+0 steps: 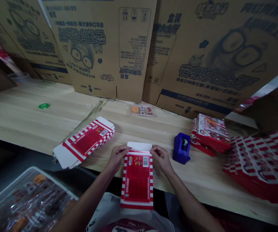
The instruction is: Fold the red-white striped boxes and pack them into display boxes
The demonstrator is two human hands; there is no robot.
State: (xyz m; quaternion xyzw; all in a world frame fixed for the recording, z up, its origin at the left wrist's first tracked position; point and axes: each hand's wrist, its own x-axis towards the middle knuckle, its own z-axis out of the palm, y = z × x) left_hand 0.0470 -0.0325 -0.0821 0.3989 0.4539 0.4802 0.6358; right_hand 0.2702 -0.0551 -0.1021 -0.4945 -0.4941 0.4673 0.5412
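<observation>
A flat red-and-white striped carton [137, 180] lies lengthwise at the front edge of the wooden table [32, 119], its white top flap pointing away from me. My left hand [116, 158] grips the carton's upper left corner with curled fingers. My right hand [160, 158] grips the upper right corner the same way. A small stack of the same flat cartons [85, 141] lies to the left of my hands.
A blue tape dispenser [182, 148] stands right of my right hand. Further right are folded red boxes [210, 132] and a spread pile of flat cartons [262, 161]. Large printed cardboard boxes [105, 48] wall the back. A sachet packet [142, 110], a green ring [44, 105] and a bin of packets [30, 203] are near.
</observation>
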